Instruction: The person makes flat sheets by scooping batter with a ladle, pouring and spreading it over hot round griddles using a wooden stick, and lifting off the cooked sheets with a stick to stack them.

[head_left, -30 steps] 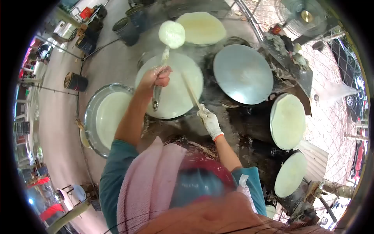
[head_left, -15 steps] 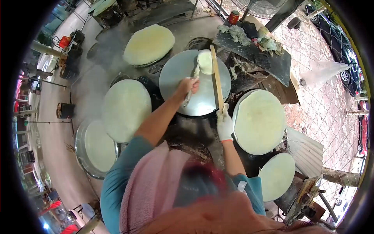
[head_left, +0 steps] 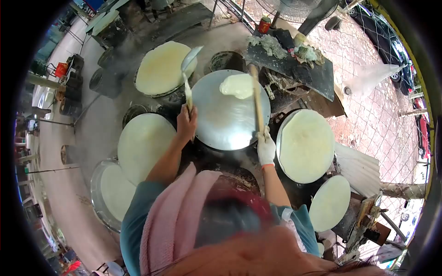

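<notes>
Bare and closed, my left hand [head_left: 187,122] grips the handle of a ladle [head_left: 190,59], whose bowl is raised beside the yellowish round sheet at the back. My right hand [head_left: 266,148], in a white glove, is wrapped round the lower end of a wooden stick [head_left: 257,99]. The stick lies across the right part of a round metal griddle [head_left: 216,115]. A patch of pale batter [head_left: 238,86] sits on the griddle, touching the stick's left side.
Pale rounds cover a griddle on the left [head_left: 146,142], one on the right [head_left: 306,146], one at lower right [head_left: 330,203] and one at the back [head_left: 164,68]. A batter basin [head_left: 97,193] stands at lower left. A dark board [head_left: 299,71] bears a red can [head_left: 264,25].
The view has shifted from the batter-covered griddle to the bare one. Batter has been poured there; the ladle has swung left away from it. The stick remains in my right hand.
</notes>
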`<action>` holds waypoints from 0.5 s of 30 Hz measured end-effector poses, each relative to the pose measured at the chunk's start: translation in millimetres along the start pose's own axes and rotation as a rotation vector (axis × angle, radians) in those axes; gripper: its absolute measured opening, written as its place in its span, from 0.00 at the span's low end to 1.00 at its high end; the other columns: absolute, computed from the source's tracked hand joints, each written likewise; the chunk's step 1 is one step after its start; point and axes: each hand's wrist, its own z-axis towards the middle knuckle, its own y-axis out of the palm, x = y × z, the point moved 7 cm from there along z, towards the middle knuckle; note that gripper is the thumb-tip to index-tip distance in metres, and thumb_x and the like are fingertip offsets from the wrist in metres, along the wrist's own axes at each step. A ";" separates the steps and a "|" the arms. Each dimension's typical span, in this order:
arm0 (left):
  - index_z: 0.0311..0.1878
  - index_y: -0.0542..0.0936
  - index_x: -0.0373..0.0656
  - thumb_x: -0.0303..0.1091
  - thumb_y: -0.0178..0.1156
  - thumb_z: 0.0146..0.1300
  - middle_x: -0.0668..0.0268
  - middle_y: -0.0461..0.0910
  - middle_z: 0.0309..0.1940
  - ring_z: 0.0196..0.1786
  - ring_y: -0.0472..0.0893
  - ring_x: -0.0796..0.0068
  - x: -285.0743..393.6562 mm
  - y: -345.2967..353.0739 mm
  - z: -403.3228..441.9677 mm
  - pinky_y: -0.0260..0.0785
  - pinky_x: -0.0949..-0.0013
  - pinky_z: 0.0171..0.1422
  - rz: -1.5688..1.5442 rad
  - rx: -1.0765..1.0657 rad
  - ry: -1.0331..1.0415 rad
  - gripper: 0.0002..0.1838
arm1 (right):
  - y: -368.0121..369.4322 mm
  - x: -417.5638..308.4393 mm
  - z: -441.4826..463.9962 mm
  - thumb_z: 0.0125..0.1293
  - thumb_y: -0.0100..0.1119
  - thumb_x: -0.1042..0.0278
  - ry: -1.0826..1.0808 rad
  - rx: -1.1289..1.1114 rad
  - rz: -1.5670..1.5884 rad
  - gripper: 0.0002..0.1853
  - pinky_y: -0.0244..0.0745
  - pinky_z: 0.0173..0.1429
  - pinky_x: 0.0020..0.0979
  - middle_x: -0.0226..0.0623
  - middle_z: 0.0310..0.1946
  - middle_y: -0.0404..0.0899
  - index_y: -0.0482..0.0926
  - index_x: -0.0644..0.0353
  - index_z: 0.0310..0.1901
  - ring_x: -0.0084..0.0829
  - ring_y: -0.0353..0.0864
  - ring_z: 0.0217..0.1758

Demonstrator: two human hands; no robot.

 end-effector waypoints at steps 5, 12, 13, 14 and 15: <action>0.39 0.72 0.37 0.37 0.54 0.68 0.59 0.73 0.21 0.23 0.73 0.65 -40.0 -32.6 -30.8 0.66 0.63 0.29 0.098 -0.152 -0.046 0.11 | 69.1 -17.7 -32.3 0.67 0.59 0.56 0.347 -0.267 0.091 0.13 0.61 0.25 0.18 0.22 0.21 0.74 0.83 0.57 0.42 0.14 0.69 0.22; 0.35 0.72 0.36 0.36 0.53 0.69 0.60 0.72 0.20 0.23 0.72 0.70 -27.3 -79.3 -66.7 0.64 0.63 0.29 0.094 -0.100 -0.236 0.12 | 8.6 25.5 29.5 0.68 0.58 0.57 0.045 -0.164 -0.133 0.19 0.72 0.35 0.27 0.28 0.29 0.81 0.81 0.63 0.50 0.20 0.75 0.31; 0.35 0.72 0.36 0.36 0.53 0.69 0.60 0.72 0.20 0.23 0.72 0.70 -26.0 -81.1 -69.8 0.65 0.63 0.29 0.109 -0.094 -0.236 0.12 | 11.5 47.2 28.2 0.67 0.59 0.55 0.209 -0.240 -0.200 0.20 0.71 0.34 0.26 0.27 0.28 0.79 0.81 0.64 0.50 0.19 0.75 0.30; 0.35 0.72 0.36 0.37 0.53 0.69 0.60 0.72 0.20 0.23 0.72 0.70 -25.5 -82.4 -72.1 0.65 0.63 0.29 0.126 -0.086 -0.234 0.12 | 35.0 21.9 11.7 0.70 0.56 0.59 0.272 -0.304 -0.129 0.13 0.63 0.26 0.20 0.23 0.24 0.75 0.82 0.62 0.42 0.15 0.68 0.23; 0.35 0.72 0.35 0.37 0.54 0.69 0.59 0.72 0.20 0.23 0.72 0.69 -25.2 -83.6 -75.3 0.65 0.63 0.30 0.143 -0.076 -0.232 0.13 | 56.4 -29.8 -11.9 0.68 0.60 0.56 0.427 -0.380 -0.033 0.14 0.57 0.22 0.20 0.21 0.22 0.73 0.82 0.59 0.42 0.15 0.64 0.18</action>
